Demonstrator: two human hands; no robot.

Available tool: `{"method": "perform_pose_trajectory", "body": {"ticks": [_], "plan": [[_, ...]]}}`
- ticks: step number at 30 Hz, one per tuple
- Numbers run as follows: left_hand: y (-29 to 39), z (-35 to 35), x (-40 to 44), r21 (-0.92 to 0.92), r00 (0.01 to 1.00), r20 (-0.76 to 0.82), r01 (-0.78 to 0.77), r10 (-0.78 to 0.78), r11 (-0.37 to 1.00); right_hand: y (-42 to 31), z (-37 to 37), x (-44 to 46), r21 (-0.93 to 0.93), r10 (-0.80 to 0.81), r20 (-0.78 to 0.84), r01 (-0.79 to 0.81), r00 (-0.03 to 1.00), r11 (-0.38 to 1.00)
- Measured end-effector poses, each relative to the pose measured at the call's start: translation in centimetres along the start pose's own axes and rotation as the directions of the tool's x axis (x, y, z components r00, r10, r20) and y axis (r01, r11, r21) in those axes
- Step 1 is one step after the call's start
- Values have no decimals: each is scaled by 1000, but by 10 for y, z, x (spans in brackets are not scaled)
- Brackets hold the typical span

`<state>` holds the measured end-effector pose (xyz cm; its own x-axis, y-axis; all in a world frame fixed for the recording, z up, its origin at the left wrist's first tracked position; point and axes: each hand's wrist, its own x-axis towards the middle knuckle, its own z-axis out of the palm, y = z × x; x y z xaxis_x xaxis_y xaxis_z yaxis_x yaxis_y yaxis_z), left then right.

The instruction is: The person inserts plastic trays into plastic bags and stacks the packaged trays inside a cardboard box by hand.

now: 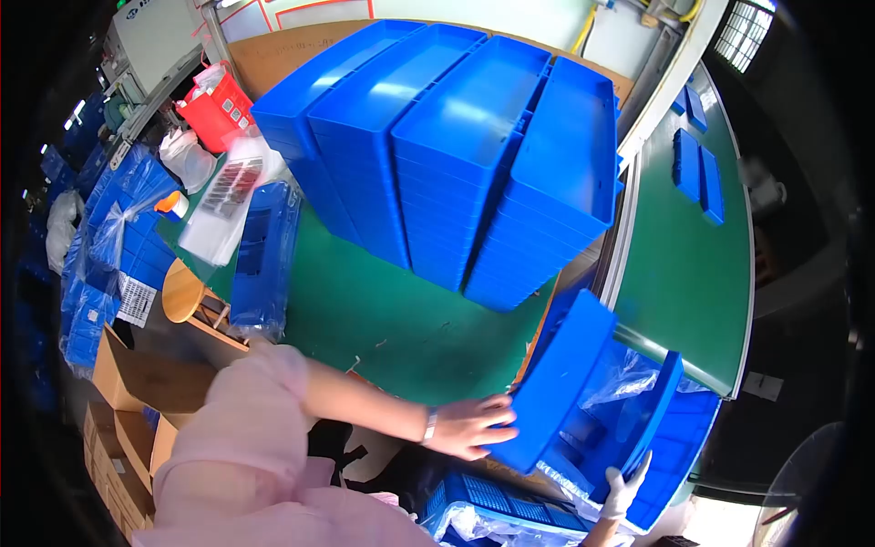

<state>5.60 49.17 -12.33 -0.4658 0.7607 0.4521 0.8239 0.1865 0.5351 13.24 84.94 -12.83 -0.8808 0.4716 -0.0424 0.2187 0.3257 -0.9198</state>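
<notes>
My left hand [474, 427], with a band at the wrist, grips the near left edge of a tilted blue tray [561, 378]; its thumb side is partly blurred. Lower right, my right hand [624, 488] in a white glove holds the lower end of a second blue tray [649, 415], which stands on its side. Both trays are over a large blue bin [679, 460] with clear plastic film in it. Tall stacks of blue trays [456, 114] rise from the green table [365, 305] beyond my hands.
A green conveyor [679, 264] carries several blue parts at the right. Left are a red basket [216, 108], bagged blue parts [264, 255], a wooden stool [182, 290] and cardboard boxes [128, 456]. A blue crate [510, 501] with plastic film sits at the bottom.
</notes>
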Motion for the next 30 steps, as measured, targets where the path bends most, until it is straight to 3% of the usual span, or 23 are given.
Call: {"method": "perform_pose_trajectory", "body": {"ticks": [1, 2, 3, 5, 7, 9, 11, 13, 15, 16, 17, 19, 21, 22, 23, 24, 25, 26, 27, 28, 29, 30], "plan": [[18, -20, -45, -25, 998, 51, 39, -37, 999, -24, 2, -37, -117, -16, -73, 7, 997, 993], [33, -37, -88, -65, 997, 55, 49, -46, 997, -8, -13, -64, -252, -101, -71, 80, 992, 964], [46, -56, -125, -46, 996, 74, 62, -59, 997, -42, -7, -97, -353, -151, -16, 136, 988, 926], [56, -85, -189, 41, 988, 89, 123, -126, 992, -90, 14, -150, -593, -133, 47, 135, 990, 794], [49, -104, -233, 225, 984, 14, 169, -176, 960, -124, 49, -189, -714, -132, 64, 138, 989, 686], [32, -107, -257, 336, 939, 28, 315, -343, 888, -144, 83, -206, -695, -234, 195, 302, 953, 653], [8, -98, -274, 445, 899, 60, 365, -434, 818, -173, 124, -215, -688, -325, 301, 441, 896, 577], [27, -106, -251, 516, 892, -25, 397, -450, 759, -198, 155, -218, -628, -379, 397, 549, 836, 552], [55, -119, -217, 90, 853, -172, 512, -493, 854, -213, 184, -223, -589, -431, 444, 619, 785, 520], [65, -118, -205, -326, 802, -178, 499, -571, 803, -221, 198, -228, -584, -456, 461, 647, 761, 490], [76, -120, -191, -822, 698, -16, 398, -715, 407, -221, 213, -232, -569, -491, 464, 673, 737, 473], [81, -116, -172, -994, 539, -65, 37, -840, 101, -229, 238, -242, -503, -507, 506, 716, 698, 484], [71, -136, -175, -994, 536, -53, -110, -843, -7, -232, 246, -241, -412, -529, 523, 741, 668, 530], [71, -149, -180, -982, 576, 5, -151, -817, -112, -224, 247, -236, -115, -372, 528, 498, 764, 859], [71, -155, -185, -984, 562, -12, -155, -827, -91, -216, 248, -232, 173, -183, 598, 97, 780, 980], [71, -160, -188, -991, 553, 19, -98, -833, -88, -217, 249, -223, 160, -21, 743, -147, 669, 976], [69, -165, -190, -996, 547, 44, -42, -836, -80, -222, 253, -230, 206, -10, 712, -196, 702, 959], [61, -157, -193, -973, 458, -120, 120, -881, 195, -222, 257, -231, 108, -125, 634, 72, 763, 991], [66, -162, -192, -970, 446, -141, 115, -884, 212, -222, 259, -233, -18, -257, 562, 322, 786, 946], [73, -169, -190, -651, 384, -490, 437, -783, 621, -226, 259, -233, -6, -272, 575, 336, 772, 942], [78, -175, -187, -101, 437, -736, 684, -517, 722, -233, 258, -233, -53, -285, 565, 379, 774, 924], [84, -177, -185, -93, 489, -708, 651, -510, 753, -238, 259, -232, -96, -300, 552, 417, 778, 904]]}}
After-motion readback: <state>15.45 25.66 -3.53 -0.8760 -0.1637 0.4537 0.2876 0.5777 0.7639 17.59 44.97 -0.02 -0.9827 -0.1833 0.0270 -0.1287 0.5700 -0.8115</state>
